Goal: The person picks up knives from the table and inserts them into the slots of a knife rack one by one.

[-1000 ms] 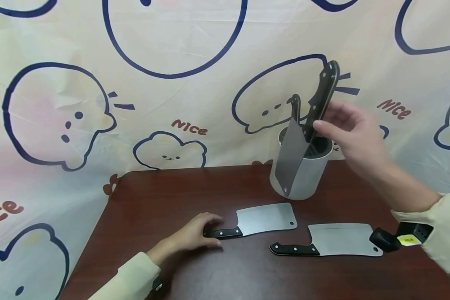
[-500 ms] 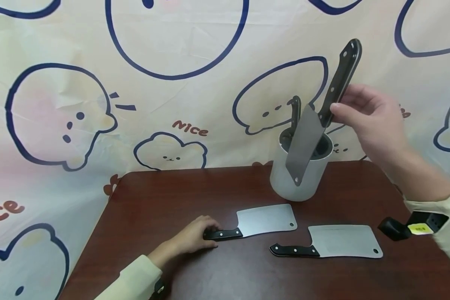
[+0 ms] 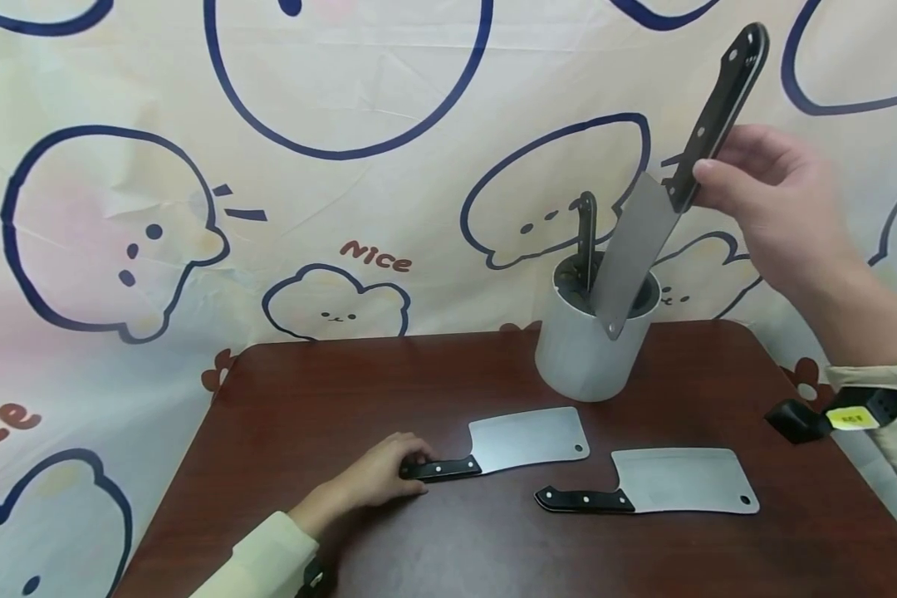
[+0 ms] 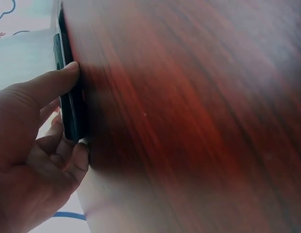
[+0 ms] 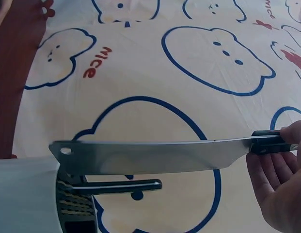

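Observation:
My right hand pinches the black riveted handle of a cleaver near its blade end. That cleaver is tilted, its handle up to the right and its blade's lower corner over the mouth of a white knife holder. Another black-handled knife stands in the holder, its blade hidden. On the table my left hand grips the handle end of a second cleaver, thumb and fingers on either side in the left wrist view. A third cleaver lies flat to its right, untouched.
The dark reddish-brown wooden table carries the holder near its back edge. Behind it hangs a pale cloth printed with blue-outlined cartoon animals. In the right wrist view, the holder's dark slotted insert shows at its mouth.
My right hand has moved up and right, and its cleaver's blade has risen from in front of the holder to its mouth. My left hand has closed its fingers on the second cleaver's handle.

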A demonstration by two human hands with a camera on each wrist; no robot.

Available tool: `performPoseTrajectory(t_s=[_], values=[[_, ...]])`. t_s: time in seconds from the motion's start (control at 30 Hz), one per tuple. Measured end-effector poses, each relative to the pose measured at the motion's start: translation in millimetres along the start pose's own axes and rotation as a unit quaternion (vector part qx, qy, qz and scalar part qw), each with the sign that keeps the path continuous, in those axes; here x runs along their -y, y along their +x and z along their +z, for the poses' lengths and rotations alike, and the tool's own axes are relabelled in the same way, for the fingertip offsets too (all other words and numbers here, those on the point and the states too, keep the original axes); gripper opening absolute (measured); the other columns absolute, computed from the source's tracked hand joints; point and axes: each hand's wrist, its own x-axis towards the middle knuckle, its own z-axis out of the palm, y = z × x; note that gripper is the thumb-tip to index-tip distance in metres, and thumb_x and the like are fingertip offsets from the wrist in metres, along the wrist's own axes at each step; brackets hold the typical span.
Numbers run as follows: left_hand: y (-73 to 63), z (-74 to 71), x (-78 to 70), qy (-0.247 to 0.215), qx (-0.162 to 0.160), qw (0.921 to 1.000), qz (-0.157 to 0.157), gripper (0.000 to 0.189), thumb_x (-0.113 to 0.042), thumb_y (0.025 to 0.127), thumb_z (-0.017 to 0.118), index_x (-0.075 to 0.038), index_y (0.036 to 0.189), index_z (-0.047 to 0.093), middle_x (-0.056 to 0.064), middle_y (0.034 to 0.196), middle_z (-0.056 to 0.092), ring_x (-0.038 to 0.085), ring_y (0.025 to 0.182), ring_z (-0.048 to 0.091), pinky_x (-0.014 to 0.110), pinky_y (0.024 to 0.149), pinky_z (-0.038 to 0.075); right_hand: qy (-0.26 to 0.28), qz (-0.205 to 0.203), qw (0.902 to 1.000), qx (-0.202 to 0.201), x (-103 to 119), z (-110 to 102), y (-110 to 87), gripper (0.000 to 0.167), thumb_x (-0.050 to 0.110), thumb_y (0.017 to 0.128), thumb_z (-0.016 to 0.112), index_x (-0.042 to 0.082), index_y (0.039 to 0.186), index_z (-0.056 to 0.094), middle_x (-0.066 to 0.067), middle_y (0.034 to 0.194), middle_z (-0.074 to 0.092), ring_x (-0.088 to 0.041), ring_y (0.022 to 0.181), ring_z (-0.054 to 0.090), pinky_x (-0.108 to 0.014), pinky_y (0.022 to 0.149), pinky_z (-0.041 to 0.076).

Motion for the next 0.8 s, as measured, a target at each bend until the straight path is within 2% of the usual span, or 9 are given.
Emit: performPoseTrajectory(t_s=[0.13, 0.33, 0.43, 0.6, 0.8], values=[[-1.0, -0.6, 1.2, 0.005, -0.006, 1.0000, 0.005, 0.032, -0.016, 0.081, 0.087, -0.017, 0.109, 0.071, -0.011, 0.094, 0.059, 0.010, 0.094, 0.055, 0.035, 0.085, 0.050, 0.008, -0.010, 0.9999, -0.010, 1.1, -1.6, 6.9, 0.034, -0.002, 0.092, 0.072, -0.001, 0.126, 0.067, -0.010, 0.106, 0.071, -0.019, 0.097, 0.069, -0.017, 0.083, 0.056], [-2.9, -1.5, 2.5, 0.005, -0.026, 0.9993, 0.027, 0.030, -0.015, 0.081, 0.086, -0.016, 0.109, 0.073, -0.011, 0.093, 0.061, 0.008, 0.093, 0.055, 0.034, 0.086, 0.050, -0.026, -0.022, 0.9993, -0.015, -1.6, -3.8, 13.8, 0.035, 0.001, 0.092, 0.072, 0.001, 0.127, 0.067, -0.008, 0.105, 0.071, -0.019, 0.101, 0.065, -0.015, 0.083, 0.054], [-3.5, -2.8, 4.1, -0.011, -0.031, 0.9989, 0.033, 0.029, -0.013, 0.082, 0.085, -0.016, 0.109, 0.073, -0.012, 0.093, 0.061, 0.007, 0.091, 0.056, 0.032, 0.084, 0.050, -0.031, -0.025, 0.9991, -0.013, -4.0, -4.3, 16.8, 0.035, 0.000, 0.092, 0.072, 0.000, 0.127, 0.067, -0.008, 0.106, 0.071, -0.019, 0.103, 0.065, -0.014, 0.085, 0.053], [-4.5, -6.9, 6.5, -0.049, -0.032, 0.9975, 0.040, 0.029, -0.010, 0.083, 0.083, -0.016, 0.109, 0.072, -0.012, 0.092, 0.060, 0.005, 0.087, 0.057, 0.029, 0.081, 0.050, -0.006, -0.025, 0.9996, -0.011, -9.8, -3.5, 21.8, 0.033, -0.004, 0.091, 0.072, 0.000, 0.124, 0.068, -0.008, 0.105, 0.072, -0.019, 0.102, 0.067, -0.016, 0.084, 0.055], [-7.1, -12.6, 5.9, -0.073, -0.042, 0.9956, 0.041, 0.028, -0.011, 0.085, 0.082, -0.017, 0.110, 0.072, -0.011, 0.094, 0.062, 0.007, 0.089, 0.058, 0.029, 0.082, 0.050, -0.006, -0.025, 0.9996, -0.010, -17.7, -2.2, 25.3, 0.031, -0.004, 0.092, 0.071, 0.001, 0.123, 0.069, -0.008, 0.106, 0.072, -0.018, 0.102, 0.067, -0.016, 0.084, 0.055]])
